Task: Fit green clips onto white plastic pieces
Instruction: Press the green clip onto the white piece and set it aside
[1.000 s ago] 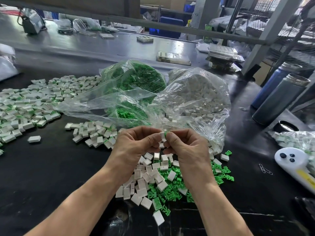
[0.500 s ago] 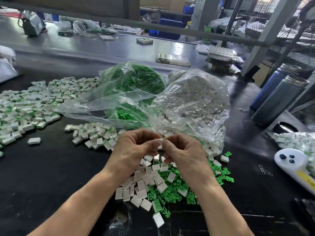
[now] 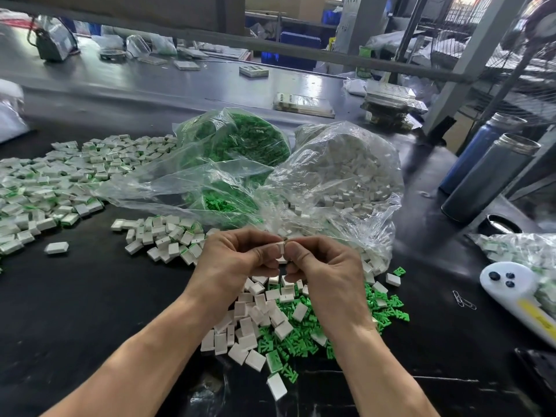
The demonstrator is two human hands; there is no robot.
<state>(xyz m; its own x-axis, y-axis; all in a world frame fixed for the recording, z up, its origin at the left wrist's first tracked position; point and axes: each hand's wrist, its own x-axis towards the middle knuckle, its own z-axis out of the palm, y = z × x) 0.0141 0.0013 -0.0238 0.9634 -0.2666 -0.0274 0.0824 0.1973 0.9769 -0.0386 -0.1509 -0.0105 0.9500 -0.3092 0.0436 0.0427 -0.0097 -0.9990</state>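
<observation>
Both hands are meeting just above the near pile, each pinching the same white plastic piece point(image 3: 281, 247) from its own side. The left hand point(image 3: 237, 263) is gripping it with thumb and curled fingers, and the right hand point(image 3: 326, 272) is pressing in from the right with its thumb tip against the piece. Holding it raised and between two thumbs is probably giving the squeeze needed to seat a green clip; the clip itself is hidden by the fingers, so I cannot tell whether it is already in.

The loose stock is lying directly under the hands, likely so that the next pick is a short reach: a mixed heap of white pieces point(image 3: 255, 323) and green clips point(image 3: 301, 341), far too many to count. One white piece point(image 3: 276, 386) is sitting alone at the near edge of that heap.

Two clear plastic bags are slumping open just beyond the hands, mouths toward the person: the bag of green clips point(image 3: 237, 139) on the left and the bag of white pieces point(image 3: 346, 170) on the right, feeding the heap.

Finished-looking pieces showing green are spreading in a large pile point(image 3: 45, 182) at the far left, kept apart from the raw stock, with a smaller cluster point(image 3: 162, 236) nearer. Another single piece point(image 3: 56, 247) is lying apart on the dark surface point(image 3: 90, 296).

On the right, two metal flasks point(image 3: 493, 176) are standing upright, well clear of the work, with a third, smaller bag point(image 3: 517, 248) of pieces nearby.
</observation>
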